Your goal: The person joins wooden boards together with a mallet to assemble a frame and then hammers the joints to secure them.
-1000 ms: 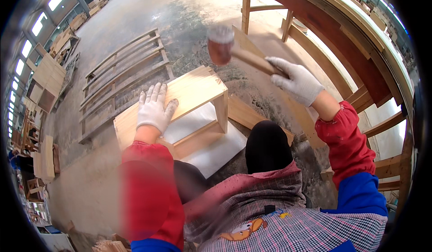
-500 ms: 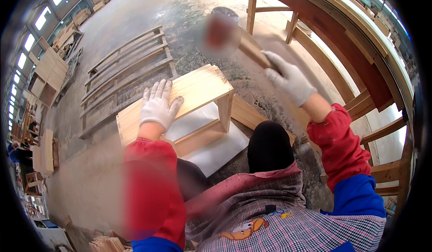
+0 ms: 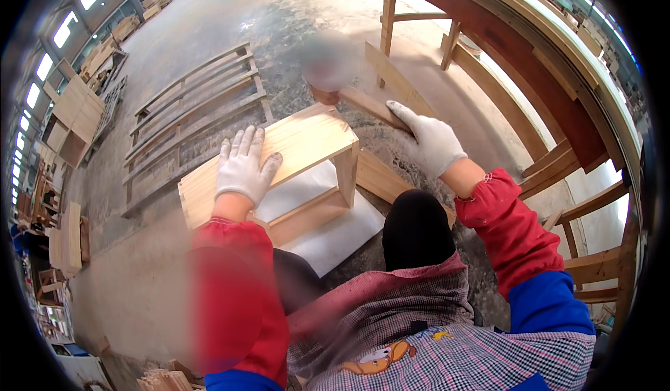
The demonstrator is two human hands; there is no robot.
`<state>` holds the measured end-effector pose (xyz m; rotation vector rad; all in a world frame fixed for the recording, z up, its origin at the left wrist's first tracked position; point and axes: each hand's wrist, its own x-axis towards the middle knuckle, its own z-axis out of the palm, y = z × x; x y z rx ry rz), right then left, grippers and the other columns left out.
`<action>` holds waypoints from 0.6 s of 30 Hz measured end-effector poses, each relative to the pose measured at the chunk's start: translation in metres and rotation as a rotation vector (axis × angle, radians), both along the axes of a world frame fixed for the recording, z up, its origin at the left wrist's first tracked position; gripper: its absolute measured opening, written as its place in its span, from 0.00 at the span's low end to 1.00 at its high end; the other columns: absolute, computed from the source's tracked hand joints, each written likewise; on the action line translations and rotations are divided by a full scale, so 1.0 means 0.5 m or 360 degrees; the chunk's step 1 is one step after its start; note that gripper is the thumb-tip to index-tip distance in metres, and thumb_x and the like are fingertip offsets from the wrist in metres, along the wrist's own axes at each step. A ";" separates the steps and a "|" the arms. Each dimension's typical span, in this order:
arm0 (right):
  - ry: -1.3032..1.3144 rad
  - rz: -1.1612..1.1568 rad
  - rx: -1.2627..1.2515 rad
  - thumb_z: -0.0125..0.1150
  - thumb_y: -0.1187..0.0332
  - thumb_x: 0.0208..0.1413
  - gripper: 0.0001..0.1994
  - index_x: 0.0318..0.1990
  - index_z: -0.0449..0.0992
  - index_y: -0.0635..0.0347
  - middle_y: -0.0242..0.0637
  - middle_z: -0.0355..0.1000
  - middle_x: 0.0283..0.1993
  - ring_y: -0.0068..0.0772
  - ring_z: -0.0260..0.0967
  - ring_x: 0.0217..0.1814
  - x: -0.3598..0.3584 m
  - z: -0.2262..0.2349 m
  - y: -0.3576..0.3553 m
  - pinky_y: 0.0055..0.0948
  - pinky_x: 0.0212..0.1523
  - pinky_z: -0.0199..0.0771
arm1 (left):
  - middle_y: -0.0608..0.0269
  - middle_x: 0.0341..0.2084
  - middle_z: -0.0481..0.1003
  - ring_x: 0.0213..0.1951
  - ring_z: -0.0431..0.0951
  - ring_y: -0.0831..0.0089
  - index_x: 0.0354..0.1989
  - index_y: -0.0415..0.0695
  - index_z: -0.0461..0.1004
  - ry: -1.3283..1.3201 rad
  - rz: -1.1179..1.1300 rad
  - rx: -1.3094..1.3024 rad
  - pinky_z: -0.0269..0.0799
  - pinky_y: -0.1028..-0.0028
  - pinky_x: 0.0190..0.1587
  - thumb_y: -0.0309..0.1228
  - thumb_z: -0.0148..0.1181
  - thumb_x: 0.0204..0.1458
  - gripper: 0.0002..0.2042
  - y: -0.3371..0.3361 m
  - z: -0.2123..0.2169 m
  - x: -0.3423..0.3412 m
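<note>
A pale wooden box frame (image 3: 307, 131), open through its middle, stands on a white sheet (image 3: 335, 246) on the floor in front of me. My left hand (image 3: 244, 165), in a whitish glove, lies flat on its top board with the fingers stretched out. My right hand (image 3: 431, 139), gloved too, is closed around the wooden handle (image 3: 373, 107) of a mallet. The mallet's reddish head (image 3: 324, 87) is at the frame's far right end. Blur hides part of the head, and I cannot tell whether it touches the wood.
A loose board (image 3: 382, 176) lies right of the frame, by my knee. Beyond my left hand a slatted wooden pallet (image 3: 195, 122) rests on the floor. A long wooden workbench (image 3: 502, 35) runs along the right. Stacked boards and a cabinet (image 3: 73, 129) stand at the left.
My right hand has swung the mallet down and to the left, bringing its head to the frame's far right end. My left hand has stayed flat on the top board.
</note>
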<state>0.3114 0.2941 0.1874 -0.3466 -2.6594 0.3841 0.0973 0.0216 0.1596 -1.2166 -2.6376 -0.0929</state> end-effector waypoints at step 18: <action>0.0040 -0.0080 -0.0167 0.56 0.67 0.53 0.26 0.62 0.64 0.49 0.53 0.72 0.45 0.56 0.70 0.46 0.005 -0.020 -0.024 0.44 0.45 0.72 | 0.52 0.66 0.56 0.68 0.53 0.58 0.66 0.44 0.57 0.0025 -0.0005 0.0012 0.40 0.61 0.70 0.52 0.44 0.59 0.32 0.000 0.001 -0.001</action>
